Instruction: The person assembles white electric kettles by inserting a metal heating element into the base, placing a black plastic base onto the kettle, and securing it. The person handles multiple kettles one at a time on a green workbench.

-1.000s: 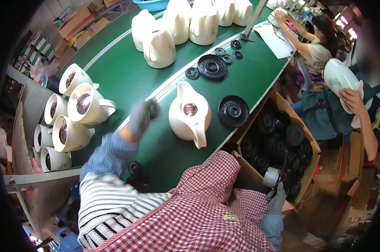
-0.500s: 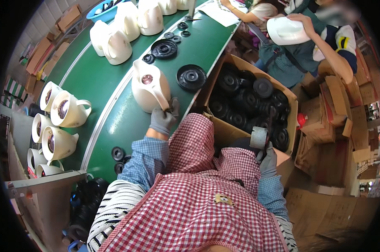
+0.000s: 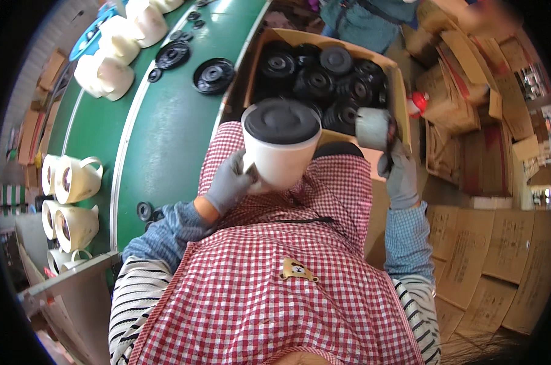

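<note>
My left hand is closed round the handle of a white jug, held over my lap. The jug is turned over, with a round black base on its upper end. On the right, my closed right hand grips a mallet with a grey cylindrical head and a dark handle. The mallet head is apart from the jug, in front of the carton. Both hands wear grey gloves.
A green table carries black discs, white jugs at the far left and more jugs lying nearer. An open carton full of black round parts stands ahead. Cardboard boxes lie at the right.
My left hand has lifted the jug off the table, brought it right over my lap and turned it over. My right hand still holds the mallet, now slightly higher. The view has shifted.
</note>
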`<move>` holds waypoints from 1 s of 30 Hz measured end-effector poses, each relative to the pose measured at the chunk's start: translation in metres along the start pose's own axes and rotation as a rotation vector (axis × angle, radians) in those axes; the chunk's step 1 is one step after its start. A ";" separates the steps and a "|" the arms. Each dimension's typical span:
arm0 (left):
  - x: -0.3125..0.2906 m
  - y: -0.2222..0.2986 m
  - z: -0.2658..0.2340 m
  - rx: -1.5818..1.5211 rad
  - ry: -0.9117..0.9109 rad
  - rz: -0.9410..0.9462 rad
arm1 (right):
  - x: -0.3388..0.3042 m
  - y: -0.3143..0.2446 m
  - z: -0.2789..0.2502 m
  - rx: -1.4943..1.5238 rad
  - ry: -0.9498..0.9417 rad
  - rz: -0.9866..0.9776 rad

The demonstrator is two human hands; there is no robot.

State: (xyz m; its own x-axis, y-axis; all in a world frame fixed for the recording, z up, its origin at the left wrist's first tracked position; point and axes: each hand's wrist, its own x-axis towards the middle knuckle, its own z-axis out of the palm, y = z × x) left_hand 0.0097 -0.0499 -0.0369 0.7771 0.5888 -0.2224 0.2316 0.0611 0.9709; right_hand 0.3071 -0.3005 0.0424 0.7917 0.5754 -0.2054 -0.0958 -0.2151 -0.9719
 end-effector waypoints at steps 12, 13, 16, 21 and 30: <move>0.065 0.144 -0.015 0.646 0.095 0.697 | 0.038 -0.038 0.033 -0.184 -0.435 0.165; 0.081 0.168 -0.008 0.759 0.026 0.958 | 0.041 -0.040 0.035 -0.236 -0.450 0.175; 0.110 0.177 0.013 0.946 -0.323 0.960 | 0.045 -0.044 0.046 -0.295 -0.513 0.229; 0.153 0.125 0.003 0.789 -0.565 0.567 | 0.049 -0.036 0.045 -0.630 -0.646 -0.129; 0.200 0.075 0.006 0.428 -0.748 0.424 | 0.054 -0.066 0.062 -1.136 -0.727 -0.595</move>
State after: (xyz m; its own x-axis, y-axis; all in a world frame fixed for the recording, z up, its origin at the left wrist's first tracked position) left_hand 0.1859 0.0680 -0.0096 0.9834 -0.1817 -0.0033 -0.0756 -0.4258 0.9016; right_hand 0.3186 -0.2064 0.0884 0.0407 0.9859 -0.1626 0.9140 -0.1025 -0.3925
